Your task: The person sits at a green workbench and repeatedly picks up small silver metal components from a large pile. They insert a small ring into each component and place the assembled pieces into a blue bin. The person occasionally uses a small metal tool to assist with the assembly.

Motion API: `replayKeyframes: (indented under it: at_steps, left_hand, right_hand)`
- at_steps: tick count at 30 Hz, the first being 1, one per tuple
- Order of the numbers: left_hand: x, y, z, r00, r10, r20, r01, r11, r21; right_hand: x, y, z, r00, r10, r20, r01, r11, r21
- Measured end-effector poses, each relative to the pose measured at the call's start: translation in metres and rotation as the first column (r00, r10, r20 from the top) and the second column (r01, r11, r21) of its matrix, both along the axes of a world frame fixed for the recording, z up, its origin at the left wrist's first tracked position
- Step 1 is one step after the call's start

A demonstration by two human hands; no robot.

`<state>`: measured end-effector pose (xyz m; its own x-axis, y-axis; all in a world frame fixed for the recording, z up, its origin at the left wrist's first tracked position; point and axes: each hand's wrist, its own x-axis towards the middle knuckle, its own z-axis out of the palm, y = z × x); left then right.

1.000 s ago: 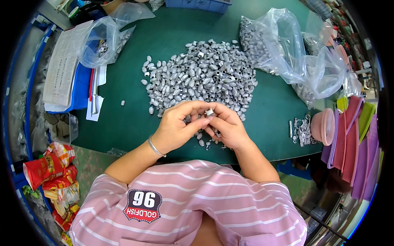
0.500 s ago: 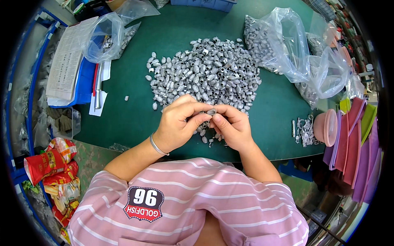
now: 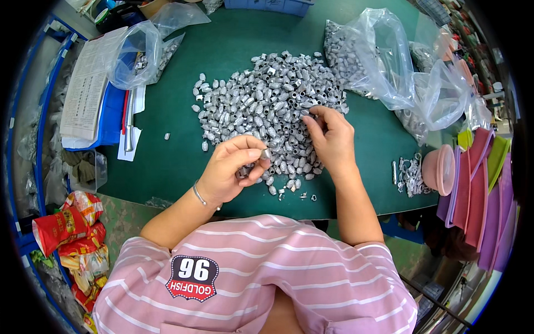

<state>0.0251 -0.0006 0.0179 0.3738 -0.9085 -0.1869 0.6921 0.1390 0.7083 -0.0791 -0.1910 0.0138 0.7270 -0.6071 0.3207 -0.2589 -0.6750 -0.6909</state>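
A large heap of small grey hollow metal parts point(image 3: 250, 106), oval and bead-like, lies on the green table. My left hand point(image 3: 225, 167) is at the heap's near left edge, with one hollow metal part point(image 3: 266, 153) pinched between thumb and forefinger. Something grey also shows under its curled fingers, partly hidden. At the right side of the heap is my right hand point(image 3: 334, 139); its thumb and forefinger close on a grey part among the others, mostly covered by the fingertips. A few loose bits lie near the table's front edge.
Clear plastic bags point(image 3: 384, 61) of similar parts stand at the back right. A pink tub point(image 3: 438, 170) sits beside a tangle of small white pieces point(image 3: 410, 175). On the left are a blue tray point(image 3: 114, 114) with papers and another bag point(image 3: 133, 55). A blue crate point(image 3: 270, 5) is at the far edge.
My hands have parted from around one metal part. The left has drawn slightly left with a part in its fingers; the right has moved up and right onto the heap.
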Motion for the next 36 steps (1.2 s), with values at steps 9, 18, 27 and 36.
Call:
replayKeyframes:
  at_steps: [9, 18, 27, 36]
  left_hand:
    - [0.001, 0.0, 0.0, 0.991, -0.015, -0.13, 0.01, 0.999, -0.036]
    - [-0.006, -0.005, 0.001, 0.997, -0.041, 0.06, 0.033, 0.992, 0.119]
    - [-0.007, -0.005, -0.003, 0.997, -0.057, 0.053, 0.045, 0.98, 0.195]
    - [-0.005, -0.006, -0.01, 0.681, 0.094, 0.726, -0.23, 0.969, 0.091]
  right_hand:
    - [0.003, -0.001, 0.001, 0.999, 0.05, 0.007, -0.051, 0.999, 0.019]
    - [0.001, 0.004, -0.003, 1.0, 0.027, 0.012, -0.027, 1.0, 0.006]
    - [-0.015, 0.032, 0.008, 0.937, 0.258, 0.236, -0.292, 0.949, 0.12]
    - [-0.013, 0.032, 0.001, 0.97, 0.166, 0.176, -0.16, 0.986, -0.048]
